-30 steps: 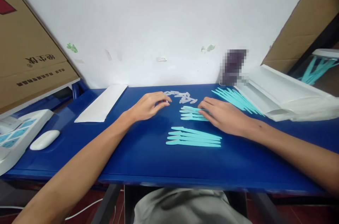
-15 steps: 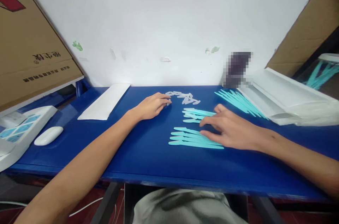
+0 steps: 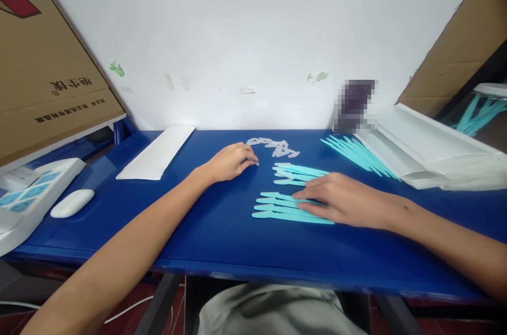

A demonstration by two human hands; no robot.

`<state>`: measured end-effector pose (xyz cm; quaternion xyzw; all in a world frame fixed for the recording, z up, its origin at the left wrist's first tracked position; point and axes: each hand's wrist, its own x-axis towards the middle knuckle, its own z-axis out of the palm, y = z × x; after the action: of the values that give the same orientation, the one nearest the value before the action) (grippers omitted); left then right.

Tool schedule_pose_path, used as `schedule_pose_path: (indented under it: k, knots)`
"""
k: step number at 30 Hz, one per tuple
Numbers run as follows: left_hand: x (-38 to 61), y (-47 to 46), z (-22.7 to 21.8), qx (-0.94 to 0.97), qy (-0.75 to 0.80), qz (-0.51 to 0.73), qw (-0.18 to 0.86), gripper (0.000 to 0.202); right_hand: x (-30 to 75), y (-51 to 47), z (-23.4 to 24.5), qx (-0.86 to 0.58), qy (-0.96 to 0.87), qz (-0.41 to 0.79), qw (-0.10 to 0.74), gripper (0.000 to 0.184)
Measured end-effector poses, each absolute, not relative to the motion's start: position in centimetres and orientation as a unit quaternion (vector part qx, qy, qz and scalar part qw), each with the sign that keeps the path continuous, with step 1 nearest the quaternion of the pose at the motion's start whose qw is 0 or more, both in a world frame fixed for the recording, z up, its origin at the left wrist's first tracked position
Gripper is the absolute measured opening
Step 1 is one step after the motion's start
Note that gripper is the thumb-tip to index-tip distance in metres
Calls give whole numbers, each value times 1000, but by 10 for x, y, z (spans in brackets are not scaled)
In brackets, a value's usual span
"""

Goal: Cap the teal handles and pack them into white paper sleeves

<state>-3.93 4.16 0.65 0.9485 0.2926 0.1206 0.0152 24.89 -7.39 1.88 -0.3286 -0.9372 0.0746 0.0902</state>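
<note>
My left hand is closed in a pinch at mid-table, with a small translucent blade cap at its fingertips. Just beyond it lies a loose pile of similar caps. My right hand reaches in from the right over the teal eyebrow razors. Its index finger and thumb are slightly apart over the upper razors of the nearer group, which lie side by side. The farther group, some with pale caps on their ends, is partly hidden behind that hand.
More teal razors lie fanned at the back right beside a white open box. A white flat strip and a white oval case lie at left, near a white tray. Cardboard stands at left; a wall closes the back.
My left hand has come slightly away from the cap pile, bringing a cap nearer. My right hand has lowered, its fingers moving from the farther razors onto the nearer group.
</note>
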Motion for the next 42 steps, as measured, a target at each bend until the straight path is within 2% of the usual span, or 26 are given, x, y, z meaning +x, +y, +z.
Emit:
schedule_pose_path:
  k: [7, 13, 17, 22, 26, 31, 35, 38, 42]
  knots:
    - [-40, 44, 9, 922, 357, 141, 46, 22, 249, -71, 18, -396, -916, 36, 50, 26]
    - [-41, 44, 12, 916, 382, 124, 15, 24, 248, -73, 29, -484, -862, 151, 27, 22]
    - [-39, 44, 13, 915, 390, 101, 15, 29, 247, -74, 35, -489, -850, 194, 17, 20]
    - [-40, 43, 9, 900, 422, 109, -3, 25, 247, -76, 35, -461, -875, 150, 11, 26]
    - [-45, 52, -1, 885, 439, 153, 21, 26, 252, -74, 33, -469, -871, 131, 67, 34]
    - [-45, 69, -7, 893, 417, 161, 50, 30, 258, -66, 30, -453, -854, 132, 222, 29]
    - [-39, 74, -6, 911, 387, 132, 63, 29, 260, -60, 26, -464, -803, 210, 308, 28]
    - [-38, 69, -3, 915, 381, 125, 52, 27, 260, -58, 23, -452, -767, 296, 347, 30]
    - [-40, 53, 8, 926, 341, 136, 89, 25, 261, -56, 21, -476, -763, 274, 342, 35]
